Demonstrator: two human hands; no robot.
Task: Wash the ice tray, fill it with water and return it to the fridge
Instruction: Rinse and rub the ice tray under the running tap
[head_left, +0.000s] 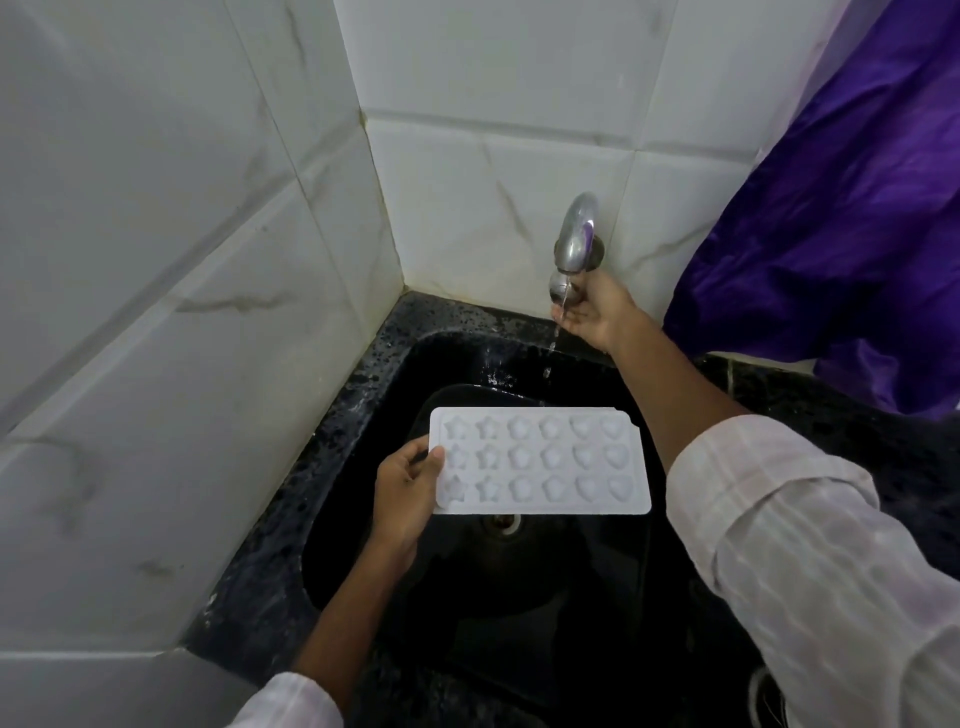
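Note:
A white ice tray (540, 460) with star, flower and heart moulds is held flat over the black sink (358, 384). My left hand (405, 493) grips its left end, thumb on top. My right hand (592, 306) reaches up to the steel tap (574, 239) on the back wall, its fingers round the tap's lower knob. A thin stream of water (553, 343) falls from the spout and lands in the basin just behind the tray's far edge.
White marble-look tiles (182, 260) close in the sink on the left and back. A purple cloth (841, 218) hangs at the right over the dark speckled counter (810, 395). The drain (503, 522) shows just under the tray's near edge.

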